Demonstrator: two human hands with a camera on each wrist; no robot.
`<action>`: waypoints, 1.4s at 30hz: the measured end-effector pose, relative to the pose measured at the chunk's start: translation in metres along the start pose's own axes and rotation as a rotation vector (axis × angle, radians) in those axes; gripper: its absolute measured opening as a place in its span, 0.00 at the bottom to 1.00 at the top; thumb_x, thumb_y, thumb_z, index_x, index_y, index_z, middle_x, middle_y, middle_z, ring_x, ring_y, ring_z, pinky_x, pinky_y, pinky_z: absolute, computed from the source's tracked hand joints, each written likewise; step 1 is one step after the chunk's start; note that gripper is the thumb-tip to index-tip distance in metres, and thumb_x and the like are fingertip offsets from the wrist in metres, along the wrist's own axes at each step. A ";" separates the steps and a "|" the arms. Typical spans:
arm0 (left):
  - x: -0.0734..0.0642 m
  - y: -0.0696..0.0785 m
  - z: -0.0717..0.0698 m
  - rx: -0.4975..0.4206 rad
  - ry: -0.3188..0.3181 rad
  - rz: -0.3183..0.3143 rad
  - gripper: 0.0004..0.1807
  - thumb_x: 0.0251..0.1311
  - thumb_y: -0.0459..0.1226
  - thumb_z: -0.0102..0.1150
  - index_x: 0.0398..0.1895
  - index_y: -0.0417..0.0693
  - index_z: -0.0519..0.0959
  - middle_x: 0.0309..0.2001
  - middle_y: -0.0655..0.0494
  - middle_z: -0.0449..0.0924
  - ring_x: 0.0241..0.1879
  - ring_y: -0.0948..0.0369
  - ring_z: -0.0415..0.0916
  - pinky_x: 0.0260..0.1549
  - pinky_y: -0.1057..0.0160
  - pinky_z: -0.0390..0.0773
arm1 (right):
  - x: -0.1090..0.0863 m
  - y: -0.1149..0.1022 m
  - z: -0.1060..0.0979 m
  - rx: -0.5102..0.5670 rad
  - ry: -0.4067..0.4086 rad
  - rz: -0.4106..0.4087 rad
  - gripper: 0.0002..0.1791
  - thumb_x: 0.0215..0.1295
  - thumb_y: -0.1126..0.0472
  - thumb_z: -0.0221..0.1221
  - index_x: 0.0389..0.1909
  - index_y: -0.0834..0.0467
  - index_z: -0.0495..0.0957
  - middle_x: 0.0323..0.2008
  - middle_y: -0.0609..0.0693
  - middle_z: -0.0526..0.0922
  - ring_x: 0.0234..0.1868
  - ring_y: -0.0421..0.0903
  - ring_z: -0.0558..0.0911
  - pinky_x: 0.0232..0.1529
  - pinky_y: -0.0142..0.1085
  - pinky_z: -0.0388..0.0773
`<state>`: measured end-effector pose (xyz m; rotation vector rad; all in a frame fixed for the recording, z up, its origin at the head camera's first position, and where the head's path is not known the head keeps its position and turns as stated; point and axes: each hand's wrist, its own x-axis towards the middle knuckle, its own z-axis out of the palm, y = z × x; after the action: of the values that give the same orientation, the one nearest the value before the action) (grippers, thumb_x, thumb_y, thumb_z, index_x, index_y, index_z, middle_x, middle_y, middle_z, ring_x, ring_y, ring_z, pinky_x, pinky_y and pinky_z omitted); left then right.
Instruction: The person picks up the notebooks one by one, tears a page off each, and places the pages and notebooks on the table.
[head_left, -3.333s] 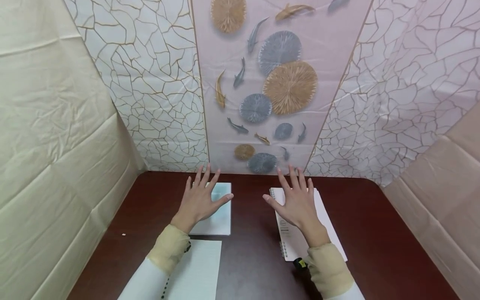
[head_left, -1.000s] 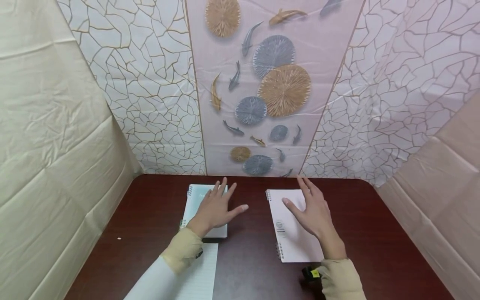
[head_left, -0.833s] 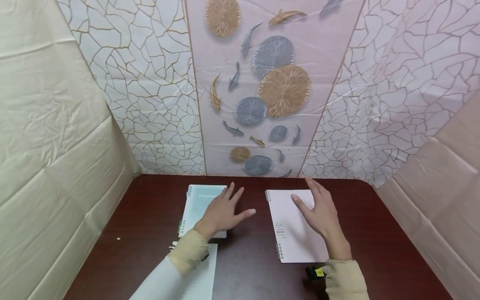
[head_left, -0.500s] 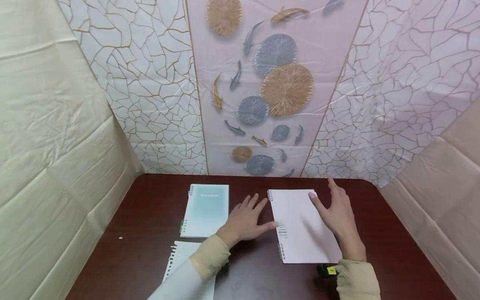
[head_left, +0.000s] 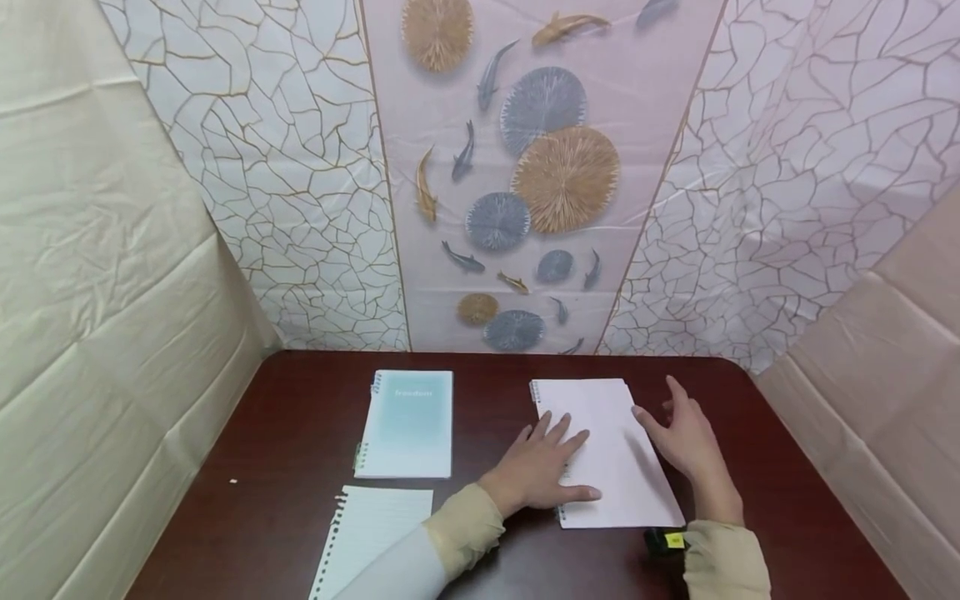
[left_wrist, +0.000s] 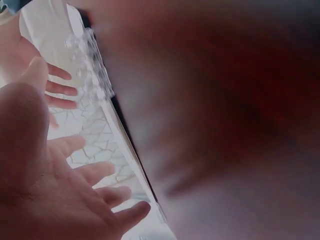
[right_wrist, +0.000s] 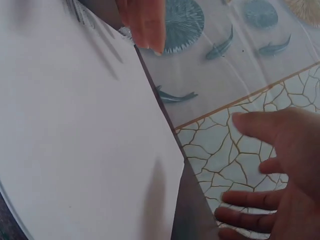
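Observation:
A white spiral notebook (head_left: 618, 467) lies on the right half of the dark red table, its coil along the left side. My left hand (head_left: 534, 468), fingers spread, is over the notebook's left part and covers some of the coil; contact cannot be told. In the left wrist view, that hand (left_wrist: 65, 185) is beside the coil (left_wrist: 92, 65) and grips nothing. Beside the notebook's right edge is my right hand (head_left: 692, 446), thumb apart from the fingers. The right wrist view has this hand (right_wrist: 285, 170) off the white cover (right_wrist: 85, 130), holding nothing.
A light blue spiral notebook (head_left: 411, 433) lies at the back left. In front of it is a lined loose-leaf sheet (head_left: 382, 525), partly under the left sleeve. A white scrap (head_left: 233, 481) lies far left. Cloth walls (head_left: 315, 208) close off the back and sides.
My left hand has swept right, from above the blue notebook to the white one, uncovering the blue cover. My right hand has shifted right, from above the white notebook to its right edge.

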<state>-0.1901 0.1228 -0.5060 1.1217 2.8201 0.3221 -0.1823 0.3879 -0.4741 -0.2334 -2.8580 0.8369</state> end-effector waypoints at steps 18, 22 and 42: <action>-0.003 0.007 0.004 0.091 -0.097 0.036 0.52 0.59 0.75 0.60 0.84 0.70 0.61 0.85 0.48 0.52 0.83 0.42 0.48 0.78 0.59 0.58 | -0.001 -0.012 0.003 -0.120 -0.219 0.108 0.34 0.71 0.44 0.63 0.46 0.78 0.77 0.41 0.72 0.83 0.38 0.60 0.82 0.40 0.54 0.81; -0.004 0.008 0.002 0.087 -0.097 0.030 0.51 0.59 0.74 0.61 0.83 0.70 0.64 0.85 0.48 0.52 0.83 0.42 0.48 0.78 0.59 0.58 | -0.002 -0.014 0.004 -0.131 -0.211 0.121 0.27 0.72 0.47 0.61 0.38 0.72 0.80 0.33 0.64 0.83 0.32 0.55 0.80 0.32 0.49 0.79; -0.003 0.013 -0.001 0.139 -0.129 0.003 0.50 0.57 0.76 0.60 0.82 0.74 0.64 0.85 0.51 0.51 0.83 0.45 0.47 0.77 0.61 0.59 | -0.006 -0.009 0.003 -0.105 -0.276 0.209 0.35 0.71 0.49 0.61 0.49 0.85 0.72 0.43 0.79 0.80 0.43 0.69 0.84 0.44 0.58 0.83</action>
<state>-0.1791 0.1299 -0.5024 1.1274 2.7626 0.0513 -0.1784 0.3779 -0.4728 -0.4713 -3.1826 0.8117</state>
